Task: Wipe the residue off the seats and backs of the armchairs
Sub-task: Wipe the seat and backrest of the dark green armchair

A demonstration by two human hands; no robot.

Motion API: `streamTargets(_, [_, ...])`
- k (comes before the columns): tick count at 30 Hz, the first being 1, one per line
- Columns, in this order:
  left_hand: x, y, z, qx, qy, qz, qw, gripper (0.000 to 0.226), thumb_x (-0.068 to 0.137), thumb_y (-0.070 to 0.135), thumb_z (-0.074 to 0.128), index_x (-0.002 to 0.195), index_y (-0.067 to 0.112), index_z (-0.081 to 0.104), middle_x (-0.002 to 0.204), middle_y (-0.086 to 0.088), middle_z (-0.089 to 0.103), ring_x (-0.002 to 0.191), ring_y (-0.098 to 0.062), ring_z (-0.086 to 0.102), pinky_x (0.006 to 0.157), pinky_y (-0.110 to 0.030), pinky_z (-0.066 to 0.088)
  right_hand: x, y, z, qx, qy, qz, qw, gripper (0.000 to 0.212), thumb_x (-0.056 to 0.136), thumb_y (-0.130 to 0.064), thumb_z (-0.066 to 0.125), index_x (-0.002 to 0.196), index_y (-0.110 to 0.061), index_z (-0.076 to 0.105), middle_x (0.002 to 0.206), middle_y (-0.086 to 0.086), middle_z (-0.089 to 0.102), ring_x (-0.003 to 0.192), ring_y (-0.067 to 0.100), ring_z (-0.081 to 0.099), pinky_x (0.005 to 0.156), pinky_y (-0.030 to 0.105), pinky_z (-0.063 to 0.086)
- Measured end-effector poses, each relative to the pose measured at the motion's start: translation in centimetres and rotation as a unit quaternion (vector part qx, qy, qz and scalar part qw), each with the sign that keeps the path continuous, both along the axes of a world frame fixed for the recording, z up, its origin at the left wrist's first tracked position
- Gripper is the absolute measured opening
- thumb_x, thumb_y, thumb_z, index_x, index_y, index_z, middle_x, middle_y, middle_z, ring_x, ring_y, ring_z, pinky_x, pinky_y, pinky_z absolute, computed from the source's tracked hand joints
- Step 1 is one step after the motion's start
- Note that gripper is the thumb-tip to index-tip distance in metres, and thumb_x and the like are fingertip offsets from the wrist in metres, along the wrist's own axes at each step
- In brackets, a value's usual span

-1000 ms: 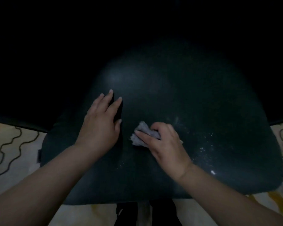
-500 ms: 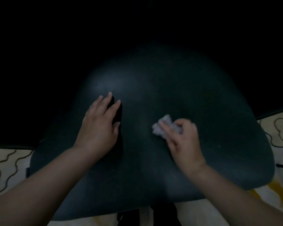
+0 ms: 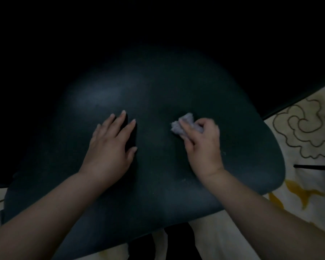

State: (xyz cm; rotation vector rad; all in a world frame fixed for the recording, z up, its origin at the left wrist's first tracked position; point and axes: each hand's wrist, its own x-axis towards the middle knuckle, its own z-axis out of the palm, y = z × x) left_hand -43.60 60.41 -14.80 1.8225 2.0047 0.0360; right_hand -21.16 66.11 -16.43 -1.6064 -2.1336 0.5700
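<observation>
Dark armchair seat (image 3: 158,184) fills most of the head view; smooth, slightly glossy surface with a dull sheen at upper left, rounded front edge toward the camera. Chair back not discernible: everything above the seat is black. Pale patterned floor (image 3: 308,132) shows at right and lower left. Left hand (image 3: 111,147) lies flat, palm down, fingers spread and holding nothing, on the left half of the seat; judged to be bracing it. Right hand (image 3: 203,145) sits on the right half, well apart from the left, fingers curled and closed on a small crumpled wad of pale tissue (image 3: 184,124), which pokes out past the fingertips and touches the seat. Few faint specks (image 3: 184,180) near the right wrist; lighting too dim to say how much residue remains. Handling judgement: seat looks firm and slick, so a wad should glide easily and needs downward pressure to lift residue. Tissue looks light, soft and tearable; best held bunched under the fingertips, as here, not by an edge. Seat wiping appears mid-way; back not yet addressed.
</observation>
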Motion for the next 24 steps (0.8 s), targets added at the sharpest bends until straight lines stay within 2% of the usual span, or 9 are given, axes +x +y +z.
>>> streamTargets(3, [0.9, 0.3, 0.0, -0.031, 0.010, -0.012, 0.999, 0.079, 0.090, 0.053, 0.054, 0.154, 0.033, 0.013, 0.163, 0.003, -0.003, 0.149, -0.020, -0.005, 0.120, -0.042, 0.002, 0.9, -1.4, 0.0, 0.020, -0.016, 0.093, 0.995, 0.046, 0.076, 0.001, 0.074, 0.118, -0.017, 0.068, 0.100, 0.023, 0.057, 0.083, 0.039, 0.053, 0.072, 0.045, 0.050])
streamTargets(6, [0.9, 0.5, 0.2, -0.046, 0.016, -0.020, 0.999, 0.081, 0.089, 0.058, 0.051, 0.154, 0.035, 0.008, 0.163, 0.004, -0.008, 0.149, -0.019, -0.007, 0.121, -0.041, 0.002, 4.9, -1.3, -0.1, 0.029, -0.017, 0.002, 0.999, 0.048, 0.077, 0.003, 0.072, 0.121, -0.015, 0.065, 0.101, 0.025, 0.055, 0.086, 0.041, 0.052, 0.081, 0.040, 0.046])
streamTargets(8, [0.8, 0.5, 0.3, -0.046, 0.017, -0.023, 0.999, 0.081, 0.089, 0.058, 0.052, 0.154, 0.035, 0.010, 0.163, 0.004, -0.007, 0.149, -0.019, -0.006, 0.121, -0.042, 0.003, 5.8, -2.3, -0.1, 0.034, -0.003, -0.047, 0.998, 0.050, 0.078, 0.004, 0.071, 0.123, -0.016, 0.063, 0.102, 0.024, 0.053, 0.089, 0.040, 0.051, 0.083, 0.031, 0.040])
streamTargets(14, [1.4, 0.5, 0.2, -0.021, 0.022, -0.008, 0.999, 0.080, 0.088, 0.050, 0.059, 0.154, 0.031, 0.018, 0.163, 0.001, 0.002, 0.149, -0.022, -0.001, 0.121, -0.043, 0.004, 1.5, -2.4, -0.5, 0.027, 0.038, 0.023, 0.999, 0.045, 0.078, 0.001, 0.072, 0.119, -0.017, 0.068, 0.102, 0.021, 0.055, 0.089, 0.035, 0.052, 0.077, 0.038, 0.046])
streamTargets(19, [1.7, -0.3, 0.1, -0.016, 0.025, -0.005, 1.000, 0.077, 0.088, 0.046, 0.060, 0.153, 0.027, 0.023, 0.163, -0.001, 0.008, 0.149, -0.024, 0.004, 0.119, -0.044, 0.009, 5.9, -1.5, -0.5, 0.038, 0.011, -0.048, 0.998, 0.046, 0.082, 0.000, 0.068, 0.124, -0.018, 0.063, 0.105, 0.022, 0.053, 0.093, 0.036, 0.050, 0.082, 0.031, 0.040])
streamTargets(24, [1.9, -0.1, 0.0, -0.013, 0.012, 0.004, 1.000, 0.076, 0.089, 0.047, 0.059, 0.153, 0.030, 0.022, 0.163, 0.002, 0.006, 0.149, -0.020, 0.002, 0.118, -0.044, 0.010, 3.7, -5.3, -0.9, 0.033, 0.016, 0.058, 0.998, 0.044, 0.076, -0.001, 0.073, 0.116, -0.018, 0.069, 0.099, 0.020, 0.057, 0.082, 0.037, 0.053, 0.071, 0.043, 0.050])
